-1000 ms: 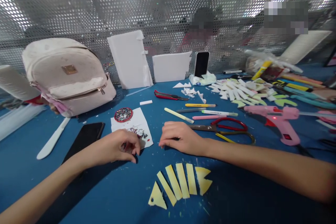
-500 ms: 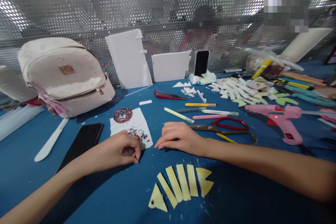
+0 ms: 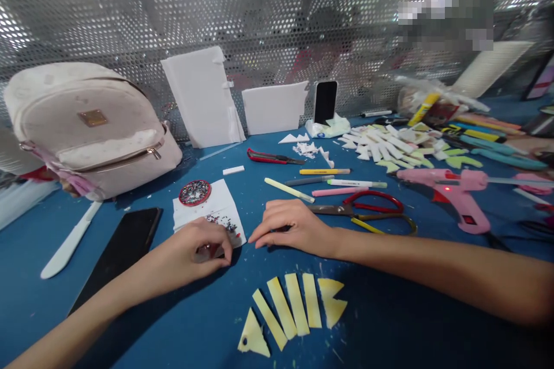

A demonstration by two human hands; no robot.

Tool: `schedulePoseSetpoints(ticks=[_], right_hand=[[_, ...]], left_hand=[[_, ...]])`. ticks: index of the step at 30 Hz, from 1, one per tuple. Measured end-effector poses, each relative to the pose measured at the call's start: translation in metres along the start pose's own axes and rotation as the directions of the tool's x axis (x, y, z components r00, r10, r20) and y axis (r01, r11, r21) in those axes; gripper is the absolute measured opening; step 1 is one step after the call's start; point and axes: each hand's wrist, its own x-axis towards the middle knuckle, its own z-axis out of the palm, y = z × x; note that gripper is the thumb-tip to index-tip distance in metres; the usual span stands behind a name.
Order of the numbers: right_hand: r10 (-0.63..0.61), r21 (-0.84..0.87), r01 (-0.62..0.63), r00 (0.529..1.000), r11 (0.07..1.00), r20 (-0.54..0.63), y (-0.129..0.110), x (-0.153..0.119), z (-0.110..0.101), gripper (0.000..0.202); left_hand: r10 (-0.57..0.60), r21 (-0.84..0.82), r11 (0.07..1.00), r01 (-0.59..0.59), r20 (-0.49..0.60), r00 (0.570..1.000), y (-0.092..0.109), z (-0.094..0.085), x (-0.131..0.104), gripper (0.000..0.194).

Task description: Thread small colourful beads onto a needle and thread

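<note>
From where I stand, the left hand [image 3: 199,237] curls over the near edge of the white paper [image 3: 228,199], thumb and forefinger almost meeting; I can't tell whether something small is pinched there. The right hand [image 3: 298,228] rests with its fingers loosely bent, tips just beside the paper's right edge; nothing shows in them, but their underside is hidden. Loose dark beads [image 3: 225,222] lie on the paper just beyond the left fingers, the nearer hand, and the red-rimmed dish [image 3: 194,192] sits farther past those knuckles. Closer to the person than both sets of fingertips, the yellow fish-shaped pieces [image 3: 296,305] run in a row from left to right, their strips pointing lengthwise towards the right hand, which is nearer to them.
</note>
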Motion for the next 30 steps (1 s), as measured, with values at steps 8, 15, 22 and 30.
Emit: schedulePoseSetpoints(ticks=[8, 15, 22, 30], right_hand=[[-0.015, -0.029, 0.013, 0.998, 0.999, -0.059, -0.004, 0.002, 0.0, 0.017], [-0.015, -0.037, 0.018, 0.997, 0.999, 0.071, -0.009, 0.003, -0.003, 0.02], [-0.088, -0.069, 0.095, 0.991, 0.993, 0.1, -0.005, 0.003, 0.0, 0.019], [-0.024, -0.077, 0.032, 0.994, 0.997, 0.103, -0.007, 0.003, -0.002, 0.016]], left_hand=[[-0.142, -0.19, 0.98, 0.064, -0.431, 0.891, 0.015, 0.042, 0.003, 0.01], [-0.091, -0.207, 0.978, -0.014, -0.487, 0.869, 0.015, 0.049, -0.005, 0.012], [-0.07, -0.218, 0.975, -0.044, -0.49, 0.869, 0.01, 0.047, -0.007, 0.019], [-0.069, -0.238, 0.969, -0.062, -0.506, 0.86, 0.012, 0.046, -0.006, 0.019]])
